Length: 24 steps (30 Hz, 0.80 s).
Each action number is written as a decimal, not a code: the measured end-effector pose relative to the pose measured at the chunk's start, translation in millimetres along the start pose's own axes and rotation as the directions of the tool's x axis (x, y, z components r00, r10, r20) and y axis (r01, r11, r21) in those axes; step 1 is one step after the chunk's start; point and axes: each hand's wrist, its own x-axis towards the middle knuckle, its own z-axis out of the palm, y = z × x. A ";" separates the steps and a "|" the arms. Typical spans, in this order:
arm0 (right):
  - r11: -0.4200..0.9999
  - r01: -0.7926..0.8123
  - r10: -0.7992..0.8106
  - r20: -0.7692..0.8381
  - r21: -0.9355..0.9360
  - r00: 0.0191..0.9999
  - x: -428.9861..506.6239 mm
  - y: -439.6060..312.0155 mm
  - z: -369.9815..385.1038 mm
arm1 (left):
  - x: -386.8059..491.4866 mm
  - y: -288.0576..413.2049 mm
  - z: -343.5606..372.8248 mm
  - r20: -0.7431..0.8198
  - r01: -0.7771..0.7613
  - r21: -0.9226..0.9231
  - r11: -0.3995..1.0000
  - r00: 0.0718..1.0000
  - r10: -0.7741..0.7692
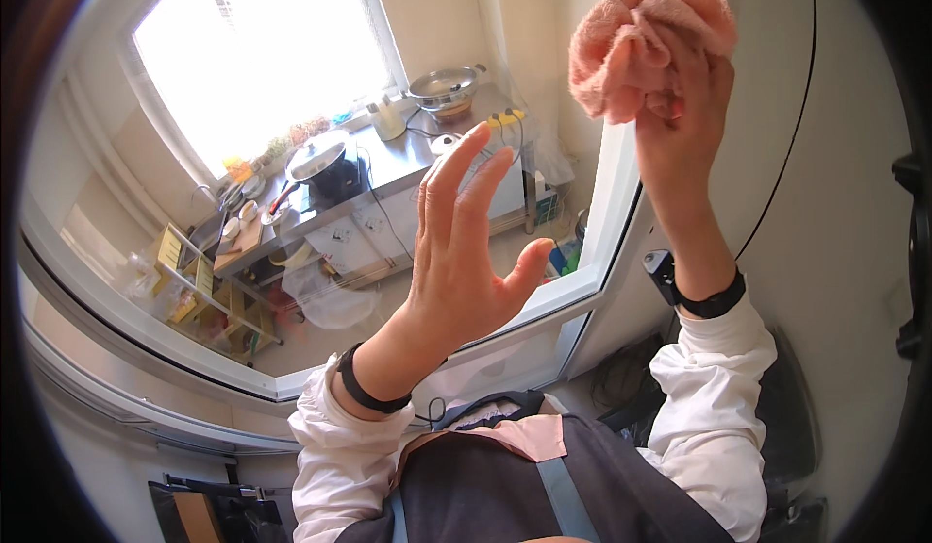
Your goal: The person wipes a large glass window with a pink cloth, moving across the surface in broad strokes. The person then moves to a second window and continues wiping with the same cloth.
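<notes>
A bunched pink cloth (619, 48) is gripped in my right hand (681, 128), raised at the upper right beside the white window frame (608, 201). My left hand (459, 252) is lifted in the middle of the view, its fingers apart and nothing in it. It appears in front of the glass pane; whether it touches the glass cannot be told. Black bands circle both wrists, below rolled white sleeves.
Through the glass show a steel counter (393, 157) with a lidded pan (317, 157), a glass-lidded pot (444, 92) and a yellow power strip (506, 118). A shelf rack (211, 288) stands lower left. A black cable (801, 99) hangs along the right wall.
</notes>
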 end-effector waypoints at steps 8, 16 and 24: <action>0.745 -0.353 0.103 0.425 0.566 0.899 -23.8 -50.3 -4.2 | -17.1 -3.4 -14.0 -0.015 0.041 0.021 0.999 0.999 -0.041; 0.987 -0.053 0.029 0.155 0.154 0.988 -24.8 -60.6 13.7 | -36.4 -7.3 -31.9 -0.049 0.063 0.074 0.995 0.997 -0.060; 0.875 -0.151 -0.011 0.332 0.459 0.943 -36.5 -115.4 26.5 | -56.6 -10.5 -64.2 -0.072 0.145 0.144 0.979 0.988 -0.136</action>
